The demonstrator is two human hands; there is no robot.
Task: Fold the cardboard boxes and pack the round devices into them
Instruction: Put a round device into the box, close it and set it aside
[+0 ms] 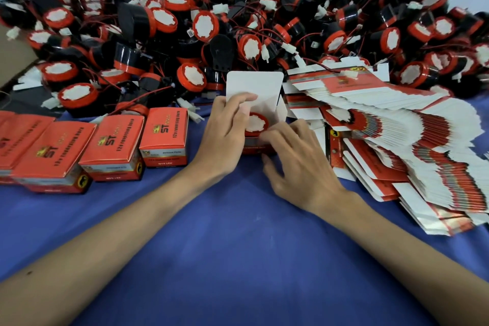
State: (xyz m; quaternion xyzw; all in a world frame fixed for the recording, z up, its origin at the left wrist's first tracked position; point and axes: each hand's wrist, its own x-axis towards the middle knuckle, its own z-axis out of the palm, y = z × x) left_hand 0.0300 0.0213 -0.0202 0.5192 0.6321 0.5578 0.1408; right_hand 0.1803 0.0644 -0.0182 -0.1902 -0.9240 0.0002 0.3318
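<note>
A small red cardboard box (258,149) stands on the blue cloth at mid-table with its white lid flap (254,85) up. A round red-and-black device (256,124) sits inside it, white face up. My left hand (227,130) grips the box's left side, fingers laid over the inner flap. My right hand (299,159) holds the box's right side, thumb and fingertips at the rim. A big heap of round devices (238,21) with red wires fills the back of the table.
Several closed red boxes (111,145) stand in a row at the left. A fanned stack of flat unfolded boxes (397,140) lies at the right. Blue cloth (238,233) covers the table in front. A brown cardboard piece (13,55) sits at the far left.
</note>
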